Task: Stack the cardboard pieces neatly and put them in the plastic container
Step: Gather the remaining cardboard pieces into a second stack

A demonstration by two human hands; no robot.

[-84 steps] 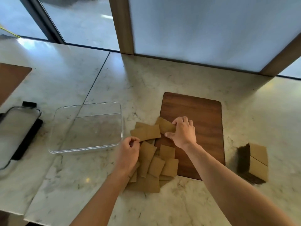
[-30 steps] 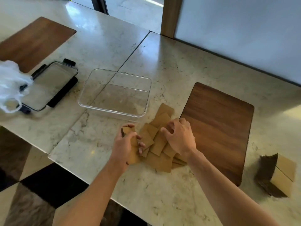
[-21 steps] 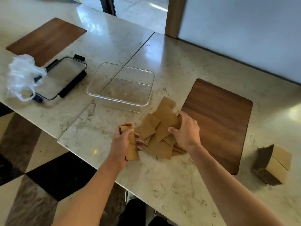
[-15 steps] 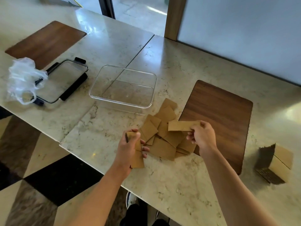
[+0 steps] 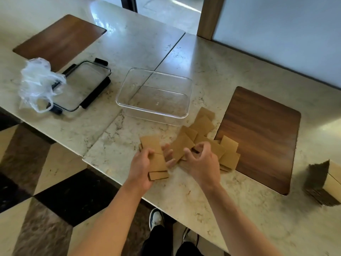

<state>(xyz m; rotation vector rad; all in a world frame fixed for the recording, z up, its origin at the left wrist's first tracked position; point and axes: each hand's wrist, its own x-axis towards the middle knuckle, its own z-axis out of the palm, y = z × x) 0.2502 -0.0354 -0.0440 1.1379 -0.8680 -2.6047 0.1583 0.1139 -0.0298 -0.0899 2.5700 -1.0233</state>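
Observation:
Several brown cardboard pieces (image 5: 203, 126) lie scattered and overlapping on the marble counter, between a clear plastic container (image 5: 153, 95) and a dark wooden board. My left hand (image 5: 142, 167) grips a small stack of cardboard pieces (image 5: 156, 156) near the counter's front edge. My right hand (image 5: 200, 163) hovers just right of that stack with fingers curled and spread, over the loose pile; it holds nothing that I can see. The container stands behind the pile with nothing in it.
The wooden board (image 5: 262, 137) lies right of the pile. A tall stack of cardboard (image 5: 324, 185) stands at the far right edge. The container's lid (image 5: 83, 85) and a crumpled plastic bag (image 5: 36, 84) lie at the left, with another wooden board (image 5: 59, 39) behind them.
My right hand lifted one piece from the pile and brought it left to the stack in my left hand, then let go. The stack has grown. The camera tilted down.

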